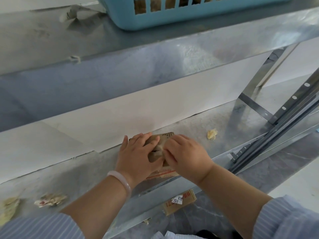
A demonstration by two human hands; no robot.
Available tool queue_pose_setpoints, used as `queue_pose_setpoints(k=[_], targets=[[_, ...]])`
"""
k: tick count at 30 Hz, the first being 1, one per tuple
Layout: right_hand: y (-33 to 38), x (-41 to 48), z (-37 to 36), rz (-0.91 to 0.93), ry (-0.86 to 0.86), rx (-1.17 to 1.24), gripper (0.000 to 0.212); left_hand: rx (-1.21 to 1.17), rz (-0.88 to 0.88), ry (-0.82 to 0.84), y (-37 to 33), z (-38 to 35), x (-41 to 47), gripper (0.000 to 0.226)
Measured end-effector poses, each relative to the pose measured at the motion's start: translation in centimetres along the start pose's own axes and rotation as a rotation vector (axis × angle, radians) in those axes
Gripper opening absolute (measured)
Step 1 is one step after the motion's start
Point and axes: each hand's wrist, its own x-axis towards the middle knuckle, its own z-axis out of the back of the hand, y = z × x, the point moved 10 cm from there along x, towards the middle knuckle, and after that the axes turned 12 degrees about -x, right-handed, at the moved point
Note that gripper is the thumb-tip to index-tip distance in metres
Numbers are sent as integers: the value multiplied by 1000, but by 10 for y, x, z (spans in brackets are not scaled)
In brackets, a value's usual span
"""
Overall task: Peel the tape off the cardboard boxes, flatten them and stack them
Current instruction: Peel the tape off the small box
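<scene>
Pressing cardboard box (pixel 166 136) on shelf (pixel 224 121), near shelf's front edge: left hand (pixel 138 157) flat on top, right hand (pixel 188 159) alongside, grip unclear. Risk: uneven push could skid it off that edge.

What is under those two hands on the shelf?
A brown cardboard box with red print, lying on the metal shelf. The left hand and right hand cover most of its top, so nothing there can be made out.

blue basket (pixel 120 16) on upper metal shelf (pixel 51 37)
</scene>
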Motion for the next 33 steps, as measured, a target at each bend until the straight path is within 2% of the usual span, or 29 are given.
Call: queue_pose_setpoints(k=[2, 4, 7, 10, 15, 20, 24, 28, 31, 33], targets=[[-3, 8, -20, -118, 163, 64, 9, -19, 3, -19, -2, 0, 0, 75], [-30, 3, -39, -382, 306, 162, 12, -50, 19, -19, 2, -1, 1, 73], [-62, -11, -53, -687, 389, 356, 13, -61, 36, 25, 5, -5, 2, 63], [-73, -21, -60, -866, 439, 583, 13, -122, 58, 34, 4, -3, 2, 52], [-63, -16, -60, -815, 455, 560, 15, -142, 74, 41, 2, -3, 2, 43], [-61, -17, -64, -799, 479, 612, 15, -325, 183, 80, 6, -1, 6, 29], [-72, -26, -63, -840, 477, 729, 4, -277, 220, -15, 3, 9, 4, 27], [-94, -36, -59, -925, 395, 714, 3, -188, 103, -169, -17, 21, 1, 30], [-96, -35, -58, -928, 411, 652, 6, -170, -46, -273, -32, 27, -1, 29], [-94, -31, -59, -931, 429, 667, 7, -185, -121, -285, -40, 26, -2, 21]])
